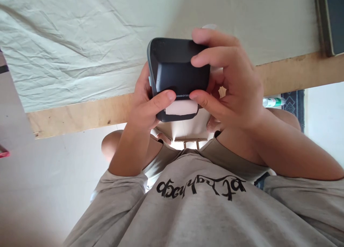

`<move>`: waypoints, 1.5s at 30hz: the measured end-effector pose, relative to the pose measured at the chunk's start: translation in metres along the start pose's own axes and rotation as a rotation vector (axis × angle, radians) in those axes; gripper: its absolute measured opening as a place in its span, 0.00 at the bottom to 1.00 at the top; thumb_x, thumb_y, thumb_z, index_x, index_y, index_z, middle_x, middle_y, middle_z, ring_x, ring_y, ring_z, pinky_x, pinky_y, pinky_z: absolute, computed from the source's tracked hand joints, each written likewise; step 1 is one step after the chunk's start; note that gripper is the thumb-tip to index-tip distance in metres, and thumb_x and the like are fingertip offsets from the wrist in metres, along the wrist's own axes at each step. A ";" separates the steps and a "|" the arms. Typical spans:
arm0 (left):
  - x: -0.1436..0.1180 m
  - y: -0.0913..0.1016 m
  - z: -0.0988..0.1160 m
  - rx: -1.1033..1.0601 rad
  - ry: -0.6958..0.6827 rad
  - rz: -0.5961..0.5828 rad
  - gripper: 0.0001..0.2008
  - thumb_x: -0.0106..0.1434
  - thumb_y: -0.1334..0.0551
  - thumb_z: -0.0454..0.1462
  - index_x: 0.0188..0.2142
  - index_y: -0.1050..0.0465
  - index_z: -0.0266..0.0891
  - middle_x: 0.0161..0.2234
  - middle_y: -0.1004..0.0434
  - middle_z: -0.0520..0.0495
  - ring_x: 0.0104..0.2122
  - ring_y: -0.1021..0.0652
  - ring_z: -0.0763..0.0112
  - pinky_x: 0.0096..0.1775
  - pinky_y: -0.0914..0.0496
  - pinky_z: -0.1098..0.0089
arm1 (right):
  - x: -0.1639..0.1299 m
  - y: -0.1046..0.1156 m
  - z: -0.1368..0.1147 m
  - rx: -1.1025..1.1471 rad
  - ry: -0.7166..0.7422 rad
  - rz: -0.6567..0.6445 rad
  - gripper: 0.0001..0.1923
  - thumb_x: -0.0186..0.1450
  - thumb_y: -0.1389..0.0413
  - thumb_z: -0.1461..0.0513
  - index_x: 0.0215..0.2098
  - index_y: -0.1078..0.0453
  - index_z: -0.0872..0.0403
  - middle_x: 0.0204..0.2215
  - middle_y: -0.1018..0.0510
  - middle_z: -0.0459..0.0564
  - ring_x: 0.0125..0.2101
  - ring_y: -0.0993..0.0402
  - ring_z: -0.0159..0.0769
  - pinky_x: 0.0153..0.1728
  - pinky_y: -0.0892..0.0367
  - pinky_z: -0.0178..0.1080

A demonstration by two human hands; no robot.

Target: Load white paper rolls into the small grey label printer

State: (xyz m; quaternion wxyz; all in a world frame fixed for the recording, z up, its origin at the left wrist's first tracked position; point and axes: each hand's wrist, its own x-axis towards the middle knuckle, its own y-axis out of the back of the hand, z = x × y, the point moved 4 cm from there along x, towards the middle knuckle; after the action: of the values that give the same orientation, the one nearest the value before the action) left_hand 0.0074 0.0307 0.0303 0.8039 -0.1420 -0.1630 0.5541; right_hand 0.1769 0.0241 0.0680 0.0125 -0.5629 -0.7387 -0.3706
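Observation:
A black label printer (180, 76) with lettering near its lower edge is held up over the front edge of the table. White label paper (181, 107) shows in the slot along its near end. My left hand (146, 105) wraps round the left side, its thumb pressing beside the lettering. On the other side, my right hand (236, 82) has its thumb at the lower right corner. Two fingers of that hand rest on the printer's upper right part; its other fingers are partly hidden behind. Something clear and small (209, 26) peeks out beyond the right fingertips.
Pale wrinkled cloth (88, 42) covers the table, with a bare wooden strip (80, 118) along the front edge. A dark flat object with a frame (333, 21) lies at the upper right. Lower down is a green-and-white bottle (272, 102), beside my leg.

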 end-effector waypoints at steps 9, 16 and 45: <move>0.002 0.008 -0.009 0.036 -0.005 0.031 0.23 0.57 0.31 0.46 0.52 0.26 0.48 0.39 0.21 0.46 0.39 0.19 0.57 0.35 0.26 0.63 | -0.001 0.000 -0.008 -0.137 -0.020 0.008 0.15 0.68 0.43 0.61 0.52 0.38 0.49 0.61 0.31 0.50 0.32 0.28 0.25 0.24 0.32 0.34; 0.003 0.007 -0.011 -0.001 0.024 0.040 0.23 0.55 0.32 0.45 0.51 0.25 0.51 0.40 0.21 0.45 0.41 0.18 0.52 0.31 0.27 0.62 | -0.002 0.000 -0.008 -0.154 0.001 0.025 0.16 0.67 0.43 0.62 0.52 0.37 0.51 0.61 0.30 0.52 0.34 0.27 0.26 0.25 0.32 0.33; -0.001 0.000 -0.001 -0.001 0.083 0.057 0.21 0.56 0.29 0.40 0.50 0.25 0.49 0.38 0.22 0.49 0.34 0.20 0.64 0.32 0.26 0.66 | -0.005 0.005 0.002 -0.104 -0.009 0.054 0.21 0.65 0.39 0.55 0.55 0.34 0.47 0.58 0.32 0.54 0.32 0.27 0.27 0.20 0.32 0.32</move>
State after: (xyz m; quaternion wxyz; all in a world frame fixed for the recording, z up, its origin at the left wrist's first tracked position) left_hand 0.0078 0.0300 0.0288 0.7937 -0.1701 -0.1256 0.5704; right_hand 0.1835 0.0220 0.0669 -0.0100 -0.5843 -0.7029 -0.4055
